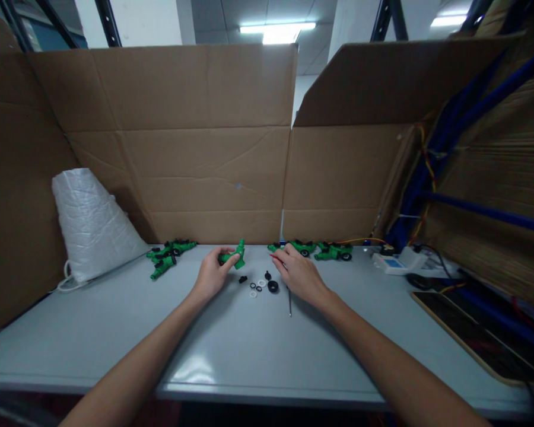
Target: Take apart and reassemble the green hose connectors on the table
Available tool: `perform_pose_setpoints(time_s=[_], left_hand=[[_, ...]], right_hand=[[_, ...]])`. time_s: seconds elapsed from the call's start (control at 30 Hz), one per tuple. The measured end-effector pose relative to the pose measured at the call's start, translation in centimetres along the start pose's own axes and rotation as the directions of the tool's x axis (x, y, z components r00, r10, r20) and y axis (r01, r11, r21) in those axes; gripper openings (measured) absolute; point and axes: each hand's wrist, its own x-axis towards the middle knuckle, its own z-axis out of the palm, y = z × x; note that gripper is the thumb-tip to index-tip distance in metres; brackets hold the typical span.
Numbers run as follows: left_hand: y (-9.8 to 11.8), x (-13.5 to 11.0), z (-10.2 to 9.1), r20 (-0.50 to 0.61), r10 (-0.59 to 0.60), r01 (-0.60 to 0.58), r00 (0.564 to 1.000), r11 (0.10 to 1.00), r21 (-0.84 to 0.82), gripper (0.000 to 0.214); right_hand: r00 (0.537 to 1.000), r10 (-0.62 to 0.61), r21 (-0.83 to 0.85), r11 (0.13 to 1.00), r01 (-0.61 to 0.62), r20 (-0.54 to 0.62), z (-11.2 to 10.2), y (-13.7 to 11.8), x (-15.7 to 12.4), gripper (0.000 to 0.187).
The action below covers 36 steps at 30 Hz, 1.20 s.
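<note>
My left hand (pixel 212 274) is closed around a green plastic fitting (pixel 239 255) with a branching, pipe-like body, raised just above the table. My right hand (pixel 301 274) pinches a thin red piece (pixel 274 257) at its fingertips; the fingers hide most of it. Below that hand a slim metal rod (pixel 289 303) points toward the table's front, its upper end hidden. Between the hands lie a black ring-shaped cap (pixel 273 287), a small black part (pixel 267 275), another black piece (pixel 242 279), and several small black and white rings (pixel 261 283).
Green fittings with black parts lie at the back left (pixel 164 261) and back right (pixel 333 251). A white wrapped bundle (pixel 91 228) leans at the left. Cardboard walls (pixel 204 160) enclose the table (pixel 231 356). A power strip (pixel 394 264) and a dark flat panel (pixel 471 335) sit right.
</note>
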Motion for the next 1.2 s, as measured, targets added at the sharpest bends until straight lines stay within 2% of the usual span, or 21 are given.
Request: perform_pose_setpoints(time_s=[0.13, 0.27, 0.33, 0.43, 0.53, 0.7, 0.83, 0.97, 1.2], left_hand=[[-0.8, 0.3, -0.5, -0.001, -0.020, 0.020, 1.000, 0.991, 0.130, 0.039], [-0.7, 0.1, -0.5, 0.025, -0.030, 0.025, 0.999, 0.983, 0.183, 0.039], [-0.2, -0.1, -0.4, 0.078, -0.015, 0.002, 0.997, 0.986, 0.169, 0.038], [0.5, -0.5, -0.3, 0.216, 0.018, -0.038, 0.976, 0.995, 0.090, 0.034], [0.9, -0.9, -0.2, 0.329, 0.027, -0.042, 0.944, 0.998, 0.038, 0.027], [1.4, -1.7, -0.1, 0.408, 0.064, -0.089, 0.911, 0.995, 0.042, 0.019], [3.0, -2.4, 0.1, 0.445, 0.139, -0.195, 0.885, 0.977, 0.083, 0.024], [4.4, -3.1, 0.2, 0.522, 0.218, -0.299, 0.825, 0.951, 0.075, 0.024], [4.5, -3.6, 0.2, 0.585, 0.307, -0.502, 0.750, 0.841, 0.202, 0.022]], right_hand=[[0.991, 0.130, -0.072, 0.989, -0.127, 0.030, -0.1, 1.3, 0.5, 0.029], [0.978, 0.190, -0.117, 0.977, -0.180, 0.086, -0.1, 2.5, 0.8, 0.027], [0.959, 0.238, -0.151, 0.965, -0.216, 0.151, 0.0, 2.9, 0.8, 0.030], [0.923, 0.300, -0.192, 0.947, -0.258, 0.239, 0.4, 3.4, 0.8, 0.034], [0.911, 0.316, -0.185, 0.944, -0.274, 0.264, 0.9, 3.9, 0.9, 0.033], [0.900, 0.334, -0.174, 0.940, -0.295, 0.281, 1.5, 4.5, 1.1, 0.032], [0.893, 0.333, -0.170, 0.941, -0.293, 0.303, 1.9, 4.7, 1.1, 0.030], [0.892, 0.324, -0.155, 0.945, -0.289, 0.316, 2.2, 4.8, 1.1, 0.029], [0.894, 0.319, -0.137, 0.947, -0.290, 0.314, 2.7, 4.7, 1.1, 0.027]])
